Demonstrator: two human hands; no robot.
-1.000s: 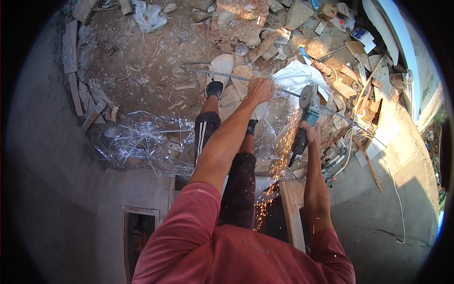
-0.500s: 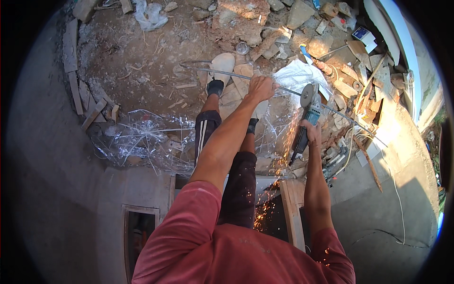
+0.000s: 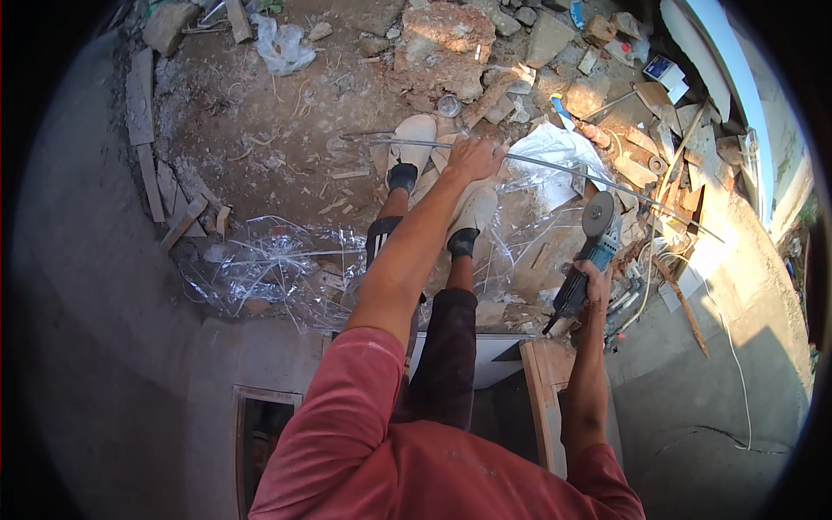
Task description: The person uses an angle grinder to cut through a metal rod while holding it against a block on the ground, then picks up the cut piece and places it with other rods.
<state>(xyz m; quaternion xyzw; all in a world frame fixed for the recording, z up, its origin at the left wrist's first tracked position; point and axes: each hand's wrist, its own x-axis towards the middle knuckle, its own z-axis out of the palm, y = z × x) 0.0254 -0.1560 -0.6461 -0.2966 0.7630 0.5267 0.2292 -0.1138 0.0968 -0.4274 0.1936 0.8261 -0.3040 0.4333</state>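
Observation:
My left hand [image 3: 476,159] is closed around a long thin steel rod [image 3: 598,178], whose left end bends back in a hook above my left shoe. The rod slants across in front of me, its right end down among the rubble. In my right hand [image 3: 593,282] is an angle grinder [image 3: 582,276], gripped by its dark body, with the round disc [image 3: 598,214] pointing away from me. A gap separates the disc from the rod, and no sparks show. My fingertips on the rod are partly hidden.
Clear plastic sheeting [image 3: 277,264] lies crumpled at the left, and a white sheet [image 3: 555,156] lies under the rod. Broken stones [image 3: 442,48] cover the far side. Wood pieces [image 3: 689,160] and a white cable [image 3: 726,347] are on the right. A doorway frame [image 3: 539,403] stands close below.
The grinder has come away from the rod, down and to the right, and the sparks have stopped. The rod, still in my left hand, now lies more level. My shoes show more fully.

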